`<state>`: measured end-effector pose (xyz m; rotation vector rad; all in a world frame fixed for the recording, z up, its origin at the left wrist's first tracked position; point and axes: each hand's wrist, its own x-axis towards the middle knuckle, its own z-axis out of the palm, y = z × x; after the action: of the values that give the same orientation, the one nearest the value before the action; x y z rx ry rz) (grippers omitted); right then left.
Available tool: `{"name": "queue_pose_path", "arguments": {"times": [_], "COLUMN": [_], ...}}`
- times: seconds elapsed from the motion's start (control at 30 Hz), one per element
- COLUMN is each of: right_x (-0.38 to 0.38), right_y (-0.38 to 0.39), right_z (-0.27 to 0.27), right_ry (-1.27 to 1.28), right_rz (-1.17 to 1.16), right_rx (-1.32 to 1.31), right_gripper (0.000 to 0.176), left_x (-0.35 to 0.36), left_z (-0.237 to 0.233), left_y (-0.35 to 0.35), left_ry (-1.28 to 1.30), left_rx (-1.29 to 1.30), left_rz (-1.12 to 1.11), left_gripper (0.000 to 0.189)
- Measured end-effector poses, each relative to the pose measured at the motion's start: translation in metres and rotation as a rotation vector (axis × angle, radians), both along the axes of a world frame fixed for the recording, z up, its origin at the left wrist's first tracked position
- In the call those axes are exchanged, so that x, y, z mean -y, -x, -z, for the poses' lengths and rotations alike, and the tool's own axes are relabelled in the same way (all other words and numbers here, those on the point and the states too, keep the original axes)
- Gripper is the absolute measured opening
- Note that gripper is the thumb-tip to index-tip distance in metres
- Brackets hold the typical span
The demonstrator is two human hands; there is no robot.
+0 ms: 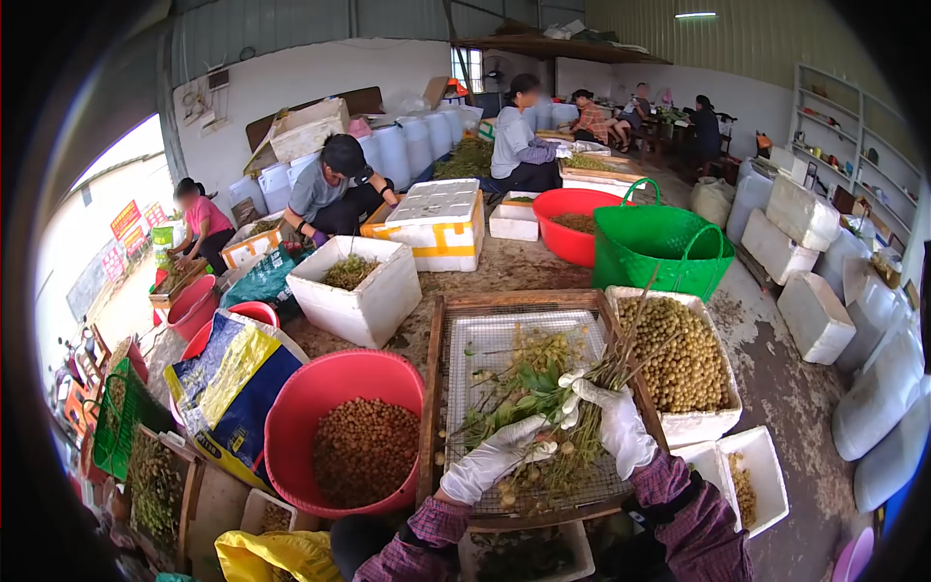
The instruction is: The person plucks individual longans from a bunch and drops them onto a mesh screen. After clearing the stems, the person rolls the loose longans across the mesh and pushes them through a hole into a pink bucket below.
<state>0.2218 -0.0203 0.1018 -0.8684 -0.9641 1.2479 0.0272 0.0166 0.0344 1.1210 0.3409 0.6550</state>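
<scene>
"What's around the rectangular wooden-framed wire-mesh screen (473,335)?"
"Left, a round red plastic tub (291,407) with small round brown fruits (361,451) inside. Right, a rectangular white foam box (700,425) of round tan fruits (677,354)."
"And on the screen?"
"Leafy green stems (539,380)."
"Behind the foam box?"
"A round green plastic basket (659,247) with handles."

You're holding both gloved hands close together, left hand (497,457) reaching inward, right hand (613,419) sitting higher with fingers bending, forearms (693,524) angling upward.
</scene>
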Motion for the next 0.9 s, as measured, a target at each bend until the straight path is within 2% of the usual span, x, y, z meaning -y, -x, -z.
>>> {"name": "queue_pose_path", "arguments": {"times": [0.07,0.17,0.2,0.27,0.3,0.4,0.5,0.6,0.77,0.9], "right_x": [0.001,0.003,0.002,0.003,0.003,0.004,0.003,0.003,-0.004,-0.007], "right_y": [0.004,0.007,0.006,0.007,0.008,0.008,0.008,0.008,0.003,0.0], "right_z": [-0.002,-0.004,-0.004,-0.009,-0.01,-0.008,-0.004,-0.002,0.002,0.002], "right_ry": [-0.029,-0.054,-0.071,-0.084,-0.074,-0.069,-0.105,-0.107,-0.152,-0.159], "right_rz": [0.013,0.048,0.067,0.108,0.098,0.08,0.088,0.122,0.242,0.269], "right_rx": [0.043,0.053,0.039,0.008,0.007,0.031,0.087,0.132,-0.021,-0.018], "right_gripper": [0.018,0.016,0.015,0.012,0.012,0.012,0.013,0.012,0.01,0.009], "left_x": [0.016,0.012,0.005,-0.012,-0.014,0.002,0.028,0.018,0.006,0.002], "left_z": [-0.03,-0.023,-0.008,0.017,0.014,0.0,-0.039,-0.019,-0.008,0.006], "left_y": [-0.004,-0.014,-0.012,-0.005,-0.003,-0.001,-0.011,-0.016,-0.011,-0.011], "left_ry": [-0.131,-0.55,-0.619,-0.216,-0.013,-0.084,-0.215,-0.176,-0.193,-0.185], "left_rx": [-0.105,-0.143,-0.209,-0.182,-0.164,-0.149,-0.301,-0.301,-0.279,-0.187], "left_rz": [-0.037,-0.136,-0.165,0.03,0.126,0.091,-0.001,-0.084,-0.229,-0.193], "left_gripper": [0.045,0.041,0.034,0.034,0.034,0.034,0.036,0.036,0.033,0.03]}}
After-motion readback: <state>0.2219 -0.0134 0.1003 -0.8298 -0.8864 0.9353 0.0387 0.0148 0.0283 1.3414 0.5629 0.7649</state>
